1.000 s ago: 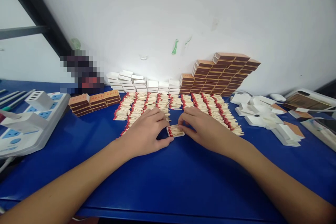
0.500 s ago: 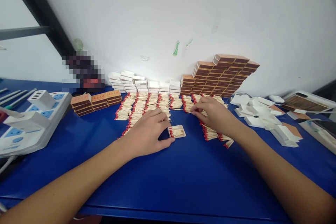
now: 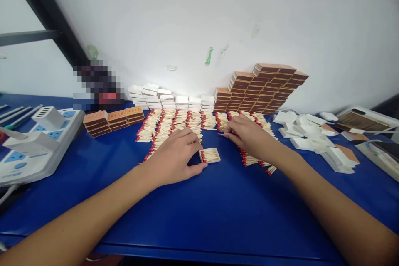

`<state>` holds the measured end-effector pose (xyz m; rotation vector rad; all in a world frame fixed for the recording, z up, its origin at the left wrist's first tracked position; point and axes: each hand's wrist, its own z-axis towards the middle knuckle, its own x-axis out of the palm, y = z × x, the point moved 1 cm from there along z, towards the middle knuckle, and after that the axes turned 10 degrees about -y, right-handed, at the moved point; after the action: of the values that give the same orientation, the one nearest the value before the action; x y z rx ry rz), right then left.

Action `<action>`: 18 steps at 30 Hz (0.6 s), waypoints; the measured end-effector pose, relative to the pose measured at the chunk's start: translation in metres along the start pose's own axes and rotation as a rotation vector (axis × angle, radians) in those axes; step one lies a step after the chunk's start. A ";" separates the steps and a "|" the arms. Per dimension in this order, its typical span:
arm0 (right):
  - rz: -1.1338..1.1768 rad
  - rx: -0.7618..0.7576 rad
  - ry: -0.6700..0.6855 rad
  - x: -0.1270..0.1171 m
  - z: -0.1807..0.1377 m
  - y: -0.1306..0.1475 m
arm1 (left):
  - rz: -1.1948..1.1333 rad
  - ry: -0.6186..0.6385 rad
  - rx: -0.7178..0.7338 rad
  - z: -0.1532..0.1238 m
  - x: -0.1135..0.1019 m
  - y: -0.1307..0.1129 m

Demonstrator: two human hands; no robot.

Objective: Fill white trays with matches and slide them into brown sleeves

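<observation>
A small white matchbox tray [image 3: 215,158] lies flat on the blue table, with several red-headed matches [image 3: 210,157] inside. The thumb and fingers of my left hand [image 3: 176,158] curve around the tray's left end and steady it. To the tray's upper right, my right hand [image 3: 245,135] is in a pinch, with a match's red head [image 3: 220,134] poking out left of the fingertips. Long rows of loose matches [image 3: 162,131] spread behind both hands. Another batch of loose matches [image 3: 251,160] is partly hidden by my right hand.
White trays [image 3: 168,100] are stacked along the wall. Brown matchboxes [image 3: 255,95] form a stepped stack at back right, and a lower row of matchboxes [image 3: 114,120] stands left. Loose white trays [image 3: 307,131] lie in a heap at right. A power strip [image 3: 59,149] occupies the left side.
My right hand has shifted slightly left and down toward the tray, and a match's head now shows at its fingertips. My left hand and the tray stay in place.
</observation>
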<state>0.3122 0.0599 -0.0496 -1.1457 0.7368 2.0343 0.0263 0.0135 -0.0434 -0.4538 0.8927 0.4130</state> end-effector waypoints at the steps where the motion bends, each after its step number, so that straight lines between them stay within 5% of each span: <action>1: 0.010 -0.013 -0.009 -0.002 -0.001 0.004 | 0.000 -0.002 -0.001 0.000 0.000 0.000; 11: -0.020 -0.199 0.010 -0.024 -0.007 0.082 | 0.007 0.006 -0.007 0.002 -0.001 0.000; 18: -0.027 -0.199 0.004 -0.016 -0.004 0.087 | 0.018 0.017 -0.006 0.001 -0.001 0.000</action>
<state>0.2525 -0.0011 -0.0248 -1.2637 0.5259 2.1192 0.0265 0.0138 -0.0415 -0.4555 0.9129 0.4294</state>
